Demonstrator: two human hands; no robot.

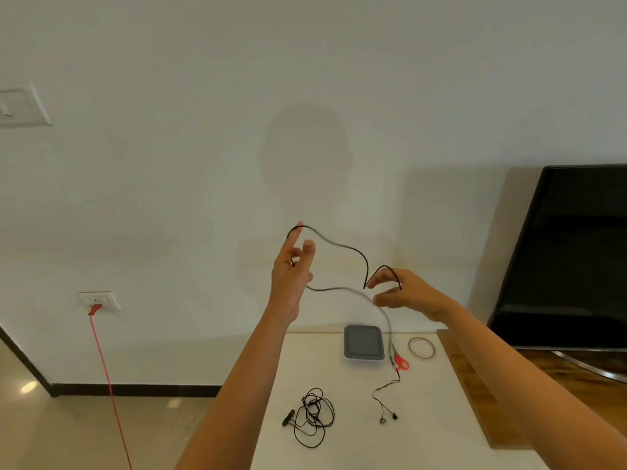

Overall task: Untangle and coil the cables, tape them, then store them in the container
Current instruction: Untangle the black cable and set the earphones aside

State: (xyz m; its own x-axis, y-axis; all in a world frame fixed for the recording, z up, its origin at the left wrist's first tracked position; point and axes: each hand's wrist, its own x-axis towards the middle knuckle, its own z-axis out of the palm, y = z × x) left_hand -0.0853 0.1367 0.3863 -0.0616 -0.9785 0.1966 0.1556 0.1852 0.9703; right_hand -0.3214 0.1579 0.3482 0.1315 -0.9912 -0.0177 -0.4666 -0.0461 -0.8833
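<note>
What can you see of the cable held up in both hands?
The cable is thin, dark and rubbery-looking, blurred in places. It hooks over the raised index fingertip of the left hand, sags in a wave to the right hand and arches over its curled fingers. A lower strand drops to the white table, splitting into two small earbud-like ends lying there.

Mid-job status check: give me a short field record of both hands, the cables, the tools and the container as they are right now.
left hand: raised, held cable looped over its index finger
right hand: raised, pinches the same cable
held cable: black, spans both hands, hangs down to the table
earbud ends: lie on the table
tangled cable: black heap on the table, untouched
container: grey lid on, at the table's far edge
scissors: red handles, right of the container
tape ring: thin, likely tape, right of the scissors
</note>
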